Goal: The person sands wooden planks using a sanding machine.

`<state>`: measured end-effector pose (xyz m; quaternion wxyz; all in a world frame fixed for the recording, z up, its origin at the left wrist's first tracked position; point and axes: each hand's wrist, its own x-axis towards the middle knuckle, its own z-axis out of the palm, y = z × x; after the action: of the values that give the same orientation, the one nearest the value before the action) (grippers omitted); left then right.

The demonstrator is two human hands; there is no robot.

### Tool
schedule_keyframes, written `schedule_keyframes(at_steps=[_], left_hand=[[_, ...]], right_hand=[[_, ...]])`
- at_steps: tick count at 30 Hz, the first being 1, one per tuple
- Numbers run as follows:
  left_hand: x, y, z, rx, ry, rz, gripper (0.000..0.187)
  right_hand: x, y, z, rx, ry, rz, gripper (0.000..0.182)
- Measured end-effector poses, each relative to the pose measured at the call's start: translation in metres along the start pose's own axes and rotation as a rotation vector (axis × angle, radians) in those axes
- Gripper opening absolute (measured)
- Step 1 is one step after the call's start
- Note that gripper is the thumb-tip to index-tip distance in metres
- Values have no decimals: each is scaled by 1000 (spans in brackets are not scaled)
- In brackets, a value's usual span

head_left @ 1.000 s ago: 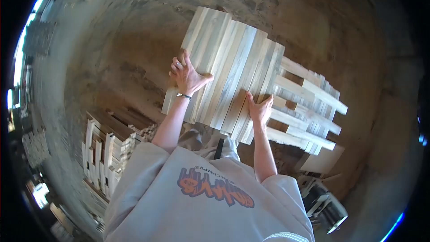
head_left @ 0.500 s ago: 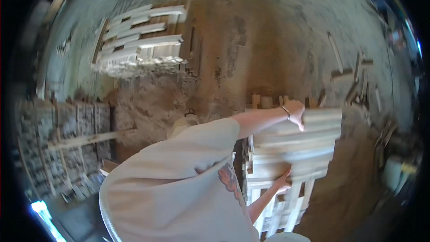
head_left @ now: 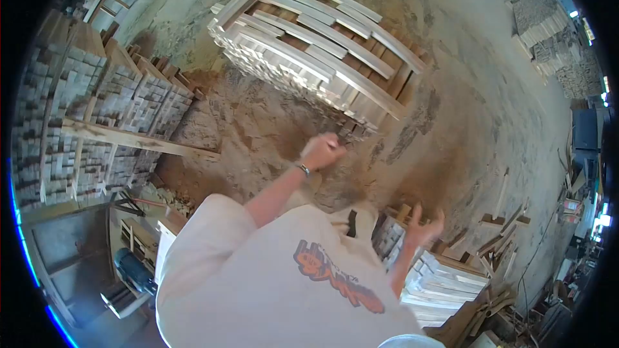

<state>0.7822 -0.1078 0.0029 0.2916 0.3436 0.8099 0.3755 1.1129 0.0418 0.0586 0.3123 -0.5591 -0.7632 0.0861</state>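
Note:
My left hand (head_left: pixel 324 152), with a bracelet at the wrist, hangs in front of my body with its fingers curled in. Nothing shows in it. Beyond it lies a wide stack of pale wooden strips (head_left: pixel 322 58), with spaced strips across its top; the hand appears apart from it. My right hand (head_left: pixel 424 227) is raised on the right, fingers spread and holding nothing. Below and beside that hand stands a smaller stack of pale boards (head_left: pixel 445 283), partly hidden by my forearm.
Tall stacks of wooden blocks (head_left: pixel 84 109) stand at the left, with a long plank (head_left: pixel 138 138) jutting from them. A machine with a blue-green motor (head_left: pixel 132 269) is at lower left. Scrap wood (head_left: pixel 506 235) lies at the right. Further stacks (head_left: pixel 541 19) stand at far upper right.
Both hands have come away from the boards on the smaller stack. The view has turned left, so that stack now sits lower right and the wide stack looks nearer.

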Motion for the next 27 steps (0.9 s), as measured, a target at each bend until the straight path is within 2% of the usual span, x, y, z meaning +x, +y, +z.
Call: schedule_keyframes(at_steps=[1,2,3,4,5,7,9,10,12,13,15,16,18,22,24,26,27], left_hand=[[11,-4,-39,-15,142,-32,44],[27,-21,-69,-67,183,-136,45],[43,-41,-96,-119,216,-247,47],[58,-52,-120,-101,285,-273,49],[70,-60,-141,-75,354,-300,51],[93,-72,-183,-34,345,-273,54],[122,-84,-226,20,345,-233,56],[137,-90,-247,92,351,-222,58],[169,-108,-289,202,357,-206,64],[183,-111,-308,225,347,-199,64],[209,-115,-346,341,349,-310,66],[225,-125,-362,368,328,-261,69],[265,-149,-396,400,299,-236,71],[321,-187,-440,435,248,-287,84],[358,-209,-454,452,206,-316,90],[394,-210,-462,735,356,-413,111],[407,-219,-467,736,322,-404,111]], right_hand=[[4,-41,19,161,-142,46,68],[6,-81,37,318,-283,95,66],[5,-111,56,291,-349,-45,65],[5,-131,75,268,-416,-178,64],[7,-145,96,311,-505,-214,64],[12,-182,138,369,-601,-226,63],[25,-220,175,426,-837,-217,63],[30,-237,199,443,-837,-196,63],[39,-274,247,461,-907,-338,65],[45,-293,272,479,-901,-320,65],[44,-336,323,436,-950,-472,72],[46,-360,348,452,-932,-441,72],[46,-401,391,420,-828,-665,76],[43,-454,450,218,-765,-657,77],[36,-468,464,36,-969,-581,58],[30,-464,474,-18,-981,-540,57],[25,-463,476,-56,-984,-515,56]])
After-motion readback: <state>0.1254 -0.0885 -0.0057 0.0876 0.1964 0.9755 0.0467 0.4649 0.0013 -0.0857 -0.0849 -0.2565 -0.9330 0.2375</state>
